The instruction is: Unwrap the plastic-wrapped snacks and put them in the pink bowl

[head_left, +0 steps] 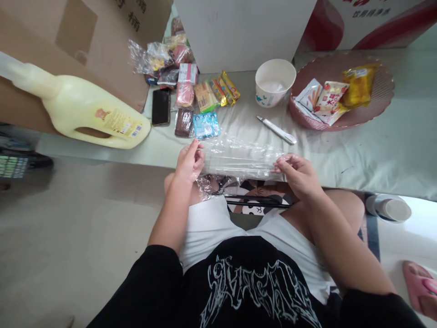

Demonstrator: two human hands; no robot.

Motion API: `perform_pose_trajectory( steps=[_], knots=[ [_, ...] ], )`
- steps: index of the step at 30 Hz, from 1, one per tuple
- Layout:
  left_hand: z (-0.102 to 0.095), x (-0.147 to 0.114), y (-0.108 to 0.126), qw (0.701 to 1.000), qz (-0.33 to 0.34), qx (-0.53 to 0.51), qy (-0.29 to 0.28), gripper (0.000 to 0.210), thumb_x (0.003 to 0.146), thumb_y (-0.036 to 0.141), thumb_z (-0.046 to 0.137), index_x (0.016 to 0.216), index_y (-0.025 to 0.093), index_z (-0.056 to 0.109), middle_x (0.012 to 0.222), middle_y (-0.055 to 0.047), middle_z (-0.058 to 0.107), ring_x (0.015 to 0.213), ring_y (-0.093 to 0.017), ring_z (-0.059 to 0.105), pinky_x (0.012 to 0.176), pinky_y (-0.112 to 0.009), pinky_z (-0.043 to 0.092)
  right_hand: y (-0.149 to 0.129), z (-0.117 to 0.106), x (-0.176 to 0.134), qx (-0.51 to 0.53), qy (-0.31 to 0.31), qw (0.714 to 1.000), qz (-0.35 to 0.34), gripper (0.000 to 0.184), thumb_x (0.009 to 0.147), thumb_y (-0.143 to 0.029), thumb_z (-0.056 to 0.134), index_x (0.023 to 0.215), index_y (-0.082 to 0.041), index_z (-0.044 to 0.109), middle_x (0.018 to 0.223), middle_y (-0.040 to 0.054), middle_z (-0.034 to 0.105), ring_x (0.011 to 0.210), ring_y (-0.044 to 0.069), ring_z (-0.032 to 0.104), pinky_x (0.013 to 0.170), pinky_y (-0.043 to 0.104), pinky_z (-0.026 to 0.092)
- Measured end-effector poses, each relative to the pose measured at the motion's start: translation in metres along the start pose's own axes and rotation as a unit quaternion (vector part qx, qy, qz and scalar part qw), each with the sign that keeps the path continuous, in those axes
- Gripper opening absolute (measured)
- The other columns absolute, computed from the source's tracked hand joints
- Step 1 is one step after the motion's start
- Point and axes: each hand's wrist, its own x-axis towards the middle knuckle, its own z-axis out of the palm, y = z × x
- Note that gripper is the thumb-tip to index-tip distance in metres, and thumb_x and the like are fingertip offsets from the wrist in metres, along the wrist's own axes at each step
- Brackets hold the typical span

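A sheet of clear plastic wrap is stretched between my hands at the table's front edge, with part of it hanging over my lap. My left hand pinches its left end, thumb up. At the right end, my right hand grips the film between thumb and fingers. Just behind the film lie a blue snack packet and a brown packet. A white pen-like cutter rests on the cloth behind my right hand.
A white paper tub and a pink bowl of snack packets stand at the back right. Left are a phone, several wrapped snacks, a large yellow bottle and a cardboard box. Behind stands a white box.
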Motion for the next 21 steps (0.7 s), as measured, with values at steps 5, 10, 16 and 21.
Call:
perform_pose_trajectory(
  steps=[5,10,16,21],
  knots=[
    [-0.006,0.006,-0.016,0.999,0.037,-0.009,-0.024,0.052,0.073,0.066,0.082,0.086,0.02,0.062,0.051,0.007,0.058,0.032,-0.001,0.033,0.033,-0.016,0.021,0.005,0.002,-0.005,0.084,0.068,0.994,0.004,0.04,0.082,-0.062,0.078,0.094,-0.029,0.06,0.047,-0.0131,0.038,0.034,0.008,0.033,0.042,0.025,0.039],
    [-0.011,0.005,-0.036,0.99,0.07,-0.012,-0.121,0.099,0.055,0.063,0.094,0.136,0.027,0.05,0.084,-0.002,0.079,0.062,-0.012,0.072,0.059,-0.02,0.055,0.015,0.004,0.019,0.146,0.13,0.981,-0.017,0.048,0.077,-0.053,0.083,0.105,-0.034,0.049,0.057,-0.0128,0.04,0.044,0.009,0.041,0.047,0.023,0.042],
    [-0.011,0.004,-0.048,0.984,0.126,0.083,-0.098,0.072,0.074,0.054,0.086,0.13,0.024,0.052,0.076,0.0,0.076,0.055,-0.013,0.071,0.053,-0.021,0.053,0.01,0.01,0.019,0.125,0.084,0.986,-0.07,0.065,0.072,-0.046,0.087,0.123,-0.039,0.046,0.081,-0.0072,0.062,0.066,0.014,0.062,0.065,0.03,0.056],
    [-0.005,0.002,-0.041,0.982,0.16,0.092,-0.032,0.05,0.077,0.058,0.083,0.106,0.025,0.06,0.058,0.007,0.065,0.038,-0.007,0.052,0.038,-0.017,0.036,0.001,0.01,0.009,0.016,0.101,0.994,-0.036,0.04,0.081,-0.048,0.078,0.112,-0.034,0.057,0.089,-0.0049,0.065,0.045,0.007,0.042,0.052,0.028,0.048]
  ],
)
